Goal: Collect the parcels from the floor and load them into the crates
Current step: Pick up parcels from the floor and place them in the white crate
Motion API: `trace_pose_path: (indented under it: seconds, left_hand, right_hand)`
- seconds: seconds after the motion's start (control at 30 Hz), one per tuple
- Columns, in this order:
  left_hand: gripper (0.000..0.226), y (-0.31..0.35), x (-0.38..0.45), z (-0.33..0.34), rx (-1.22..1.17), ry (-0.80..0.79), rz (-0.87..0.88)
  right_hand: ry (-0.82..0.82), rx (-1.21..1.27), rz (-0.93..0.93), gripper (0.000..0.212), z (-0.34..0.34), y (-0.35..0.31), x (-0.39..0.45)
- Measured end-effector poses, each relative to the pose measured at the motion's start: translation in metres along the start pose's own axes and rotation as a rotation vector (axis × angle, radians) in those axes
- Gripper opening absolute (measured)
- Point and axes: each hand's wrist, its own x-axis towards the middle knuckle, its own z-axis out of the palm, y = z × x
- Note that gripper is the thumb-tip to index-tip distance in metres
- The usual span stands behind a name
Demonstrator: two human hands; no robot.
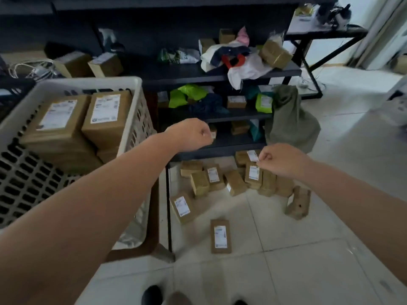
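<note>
A white slatted crate [141,111] stands at the left with brown labelled parcels [105,115] stacked inside. Several small brown parcels lie in a heap on the tiled floor [233,181] below the shelf, and one lies apart, label up [221,236]. My left hand [191,133] hangs in a loose fist just right of the crate's corner, with nothing in it. Also curled into a fist, my right hand [279,160] hovers over the right end of the heap, apart from the parcels.
A dark shelf unit [220,75] behind holds boxes, bags and cloth. A grey-green sack [290,119] leans against its right end. The crate rests on a low brown stand [154,243]. A black table [326,34] stands at the back right. Pale floor tiles stretch to the right.
</note>
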Motion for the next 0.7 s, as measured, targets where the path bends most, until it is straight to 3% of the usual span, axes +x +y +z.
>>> trace_pose_path:
  seconds: [0.27,0.4,0.5,0.7]
  left_hand:
    - [0.022,0.019,0.036,0.053,0.004,0.014,-0.187]
    - [0.022,0.001,0.072,0.085,-0.121,0.082,-0.308]
    - [0.020,-0.031,0.101,0.125,-0.280,0.105,-0.444]
    - [0.025,-0.140,0.142,0.222,-0.303,-0.008,-0.709]
  right_hand:
    - [-0.083,0.025,-0.109,0.020,0.022,0.064,0.036]
    - [-0.147,0.021,-0.097,0.016,0.043,0.074,0.079]
    - [-0.207,0.024,-0.092,0.018,0.064,0.074,0.125]
    - [-0.414,-0.043,-0.111,0.021,0.146,0.067,0.245]
